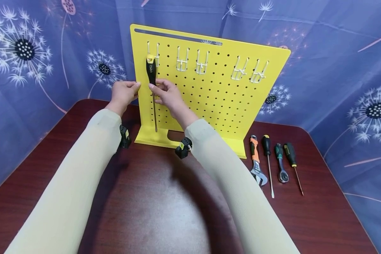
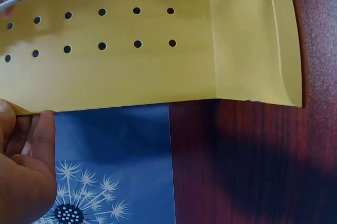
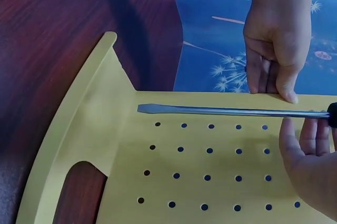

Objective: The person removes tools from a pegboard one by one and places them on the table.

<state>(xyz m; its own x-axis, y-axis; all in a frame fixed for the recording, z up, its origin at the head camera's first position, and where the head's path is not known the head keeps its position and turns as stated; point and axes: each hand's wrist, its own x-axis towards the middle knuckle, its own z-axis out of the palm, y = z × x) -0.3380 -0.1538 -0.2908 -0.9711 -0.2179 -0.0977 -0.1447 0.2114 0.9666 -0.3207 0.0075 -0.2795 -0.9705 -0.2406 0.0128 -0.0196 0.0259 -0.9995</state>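
Note:
A flat-tipped screwdriver (image 1: 151,70) with a black handle and yellow top stands upright against the yellow pegboard (image 1: 209,91), its head at the leftmost white hook (image 1: 157,53). Whether the hook bears its weight I cannot tell. My right hand (image 1: 169,94) pinches it where handle meets shaft, thumb across the front. In the right wrist view the steel shaft (image 3: 231,111) runs along the board to its flat tip. With thumb and fingers, my left hand (image 1: 123,94) grips the board's left edge, also seen in the left wrist view (image 2: 26,171).
Right of the board, an orange-handled adjustable wrench (image 1: 255,158), a flat screwdriver (image 1: 268,162), a green ratchet (image 1: 280,162) and another screwdriver (image 1: 292,158) lie on the dark wooden table (image 1: 139,211). More white hooks (image 1: 182,60) line the board's top. A blue patterned cloth (image 1: 82,42) hangs behind.

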